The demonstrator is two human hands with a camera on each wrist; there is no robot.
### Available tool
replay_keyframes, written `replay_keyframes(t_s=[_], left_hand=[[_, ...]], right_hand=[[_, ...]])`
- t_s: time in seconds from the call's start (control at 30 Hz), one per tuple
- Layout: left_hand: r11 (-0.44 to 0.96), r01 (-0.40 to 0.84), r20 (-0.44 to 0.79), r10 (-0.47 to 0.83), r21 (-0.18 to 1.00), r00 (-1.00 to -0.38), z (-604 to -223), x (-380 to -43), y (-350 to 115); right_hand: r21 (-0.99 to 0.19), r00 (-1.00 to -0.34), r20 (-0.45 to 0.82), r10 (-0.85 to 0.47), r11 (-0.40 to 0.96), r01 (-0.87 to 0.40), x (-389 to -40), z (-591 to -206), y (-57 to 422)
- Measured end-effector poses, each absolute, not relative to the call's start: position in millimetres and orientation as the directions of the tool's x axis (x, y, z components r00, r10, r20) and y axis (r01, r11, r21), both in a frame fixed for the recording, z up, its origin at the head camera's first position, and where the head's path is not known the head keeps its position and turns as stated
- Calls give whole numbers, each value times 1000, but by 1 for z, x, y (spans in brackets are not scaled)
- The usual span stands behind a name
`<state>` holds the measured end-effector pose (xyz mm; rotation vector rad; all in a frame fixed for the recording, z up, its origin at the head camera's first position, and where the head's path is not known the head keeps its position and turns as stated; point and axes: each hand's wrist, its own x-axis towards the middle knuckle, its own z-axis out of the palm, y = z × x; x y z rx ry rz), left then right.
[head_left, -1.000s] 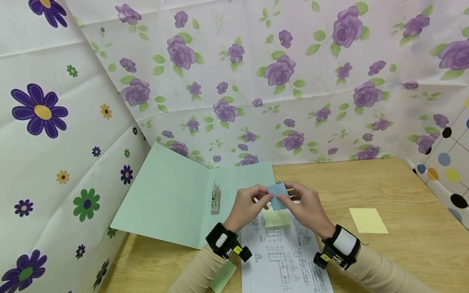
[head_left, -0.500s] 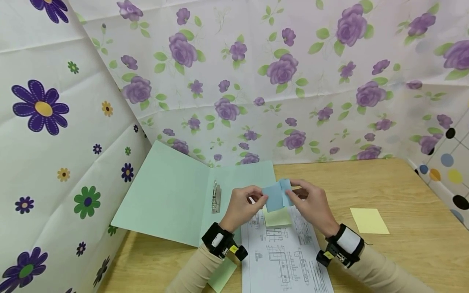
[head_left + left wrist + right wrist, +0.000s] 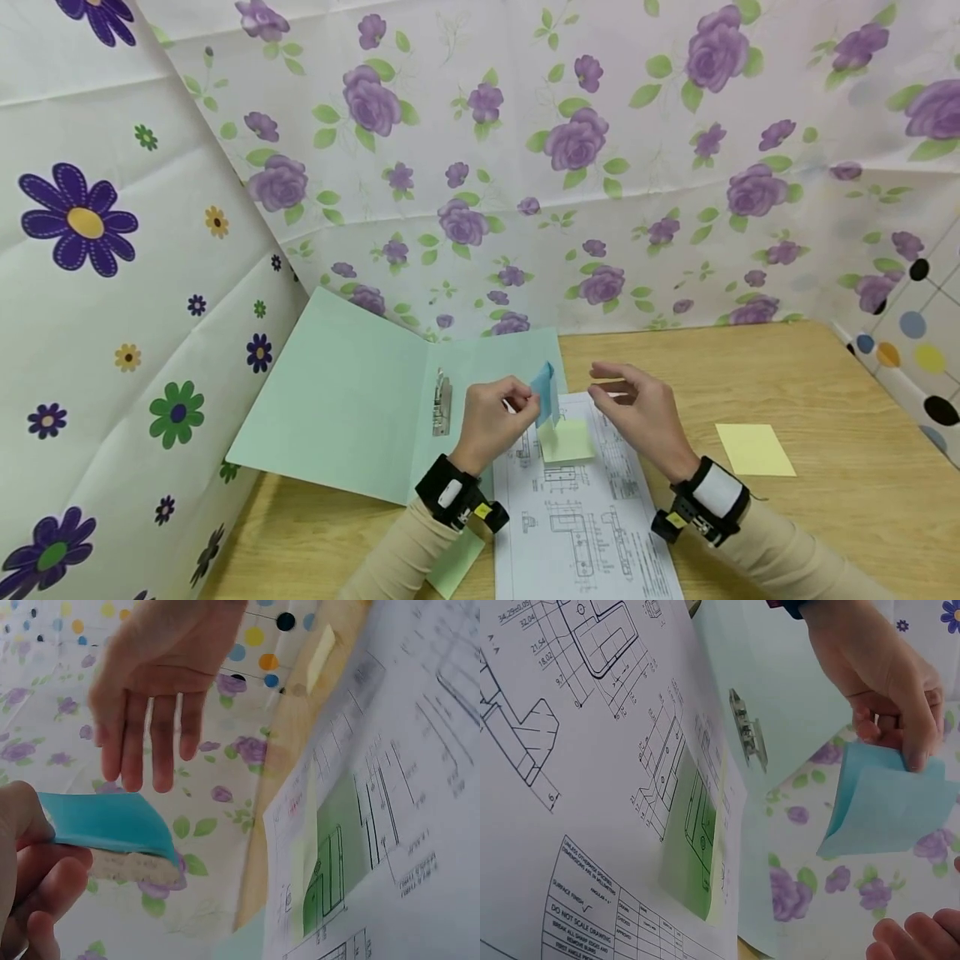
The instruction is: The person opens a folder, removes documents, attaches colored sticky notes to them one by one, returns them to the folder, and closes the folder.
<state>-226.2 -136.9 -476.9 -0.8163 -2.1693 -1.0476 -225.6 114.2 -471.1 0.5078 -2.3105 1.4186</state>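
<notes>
My left hand (image 3: 495, 421) pinches a folded light-blue paper slip (image 3: 542, 392), like a sticky note, between thumb and fingers above the papers. In the right wrist view the slip (image 3: 896, 810) shows its fold, with one layer lying over another. The left wrist view shows a crinkled pale edge under its blue face (image 3: 112, 821). Just to the right, my right hand (image 3: 643, 417) is held apart from the slip with loosely bent fingers and nothing in them. Below both hands, a pale yellow-green sticky note (image 3: 567, 443) lies on a printed technical drawing (image 3: 547, 558).
An open mint-green folder (image 3: 337, 408) with a metal clip (image 3: 442, 406) lies at the left, its cover raised. A yellow note (image 3: 755, 450) lies on the wooden table (image 3: 847, 500) at right. Another green note (image 3: 459, 565) sits by my left forearm. Floral cloth (image 3: 495, 192) hangs behind.
Both hands first held the blue slip small and folded, then drew it partly unfolded. Now the right hand has let go and moved away, and the left hand has turned the slip nearly edge-on.
</notes>
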Motion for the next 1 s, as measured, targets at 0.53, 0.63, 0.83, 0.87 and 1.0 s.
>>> replay_keyframes(t_s=[0.53, 0.63, 0.83, 0.87, 1.0], left_hand=[[595, 748, 775, 310, 294, -552, -463, -217, -116], [571, 768, 774, 332, 290, -539, -464, -214, -113], [544, 781, 768, 342, 308, -541, -460, -209, -108], [539, 783, 767, 345, 311, -542, -459, -209, -108], [523, 794, 764, 359, 310, -535, -458, -208, -107]], right_hand=[[-796, -880, 443, -168, 377, -473, -218, -464, 106], [-785, -871, 454, -186, 378, -490, -220, -465, 105], [-730, -852, 500, -157, 452, -512, -223, -468, 104], [-726, -851, 503, -150, 462, -510, -223, -468, 104], [-715, -852, 505, -136, 486, -502, -223, -467, 104]])
